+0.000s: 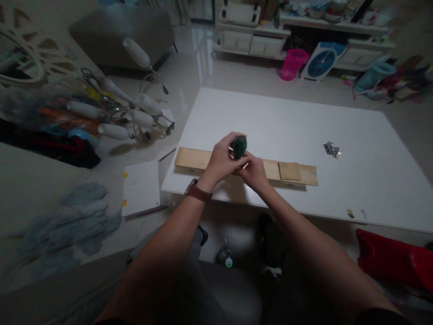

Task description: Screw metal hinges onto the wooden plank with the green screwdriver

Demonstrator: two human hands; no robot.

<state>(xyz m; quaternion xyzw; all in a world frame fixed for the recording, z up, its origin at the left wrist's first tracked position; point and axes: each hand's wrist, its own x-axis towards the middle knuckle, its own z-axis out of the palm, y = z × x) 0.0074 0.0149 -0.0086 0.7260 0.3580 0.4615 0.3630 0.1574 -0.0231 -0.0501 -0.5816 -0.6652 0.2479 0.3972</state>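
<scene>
My left hand (pixel 219 159), with a brown-strapped watch (pixel 199 190) at its wrist, is closed around a screwdriver (pixel 240 146) with a green, dark-ended handle. The handle stands nearly upright over the middle of a long wooden board (pixel 194 158); its tip is hidden by my fingers. Pressed against the left hand, my right hand (pixel 254 173) is closed low by the handle, just over the board. What its fingers pinch is hidden. A small square wood piece (pixel 289 171) lies on the board's right part. Beneath the board is a white panel (pixel 270 113).
Small metal brackets (pixel 332 150) lie on the panel's right side, and a small brass-coloured piece (pixel 350 213) near its front edge. A lamp with several white shades (pixel 138 118) stands left. A bottle (pixel 225 257) is on the floor between my legs; something red (pixel 392 259) sits at right.
</scene>
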